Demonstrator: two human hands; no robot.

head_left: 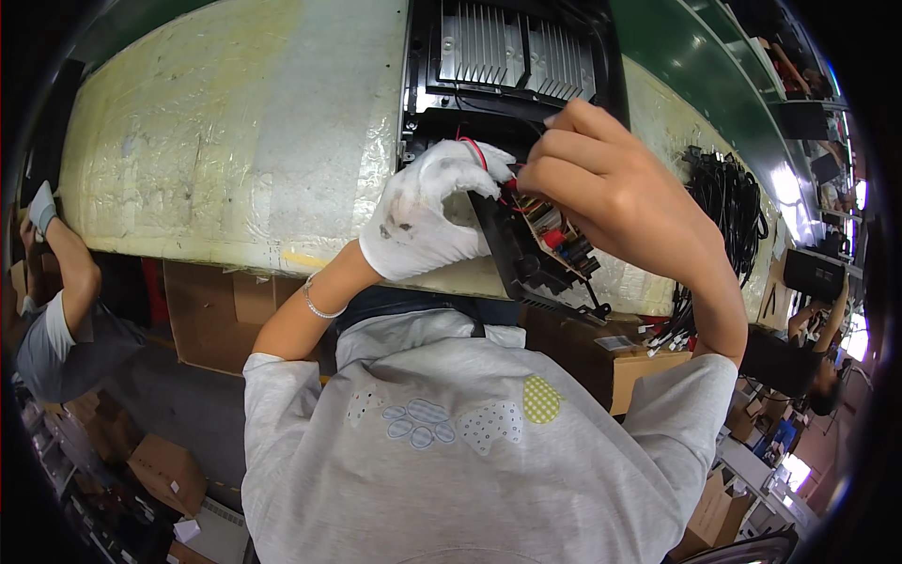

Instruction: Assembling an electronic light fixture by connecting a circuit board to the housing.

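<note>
My left hand (427,211), in a stained white glove, curls its fingers and thumb together on a thin red wire (475,148), which loops over the fingertips. My right hand (611,183) is bare and closed in a pinch close beside the left fingertips; whatever it pinches is hidden behind its fingers. Below the right hand, a circuit board (575,252) with red and dark parts sits in a tilted black housing (512,246) at the table's near edge. Just beyond both hands lies a larger black casing (611,70) with a silver finned heat sink (484,47).
A plastic-covered table (235,122) spreads left. Bundled black cables (728,202) lie right of my right hand. Cardboard boxes (211,315) stand below the table's near edge. Another person's arm (73,254) shows at far left; another person (808,367) is at far right.
</note>
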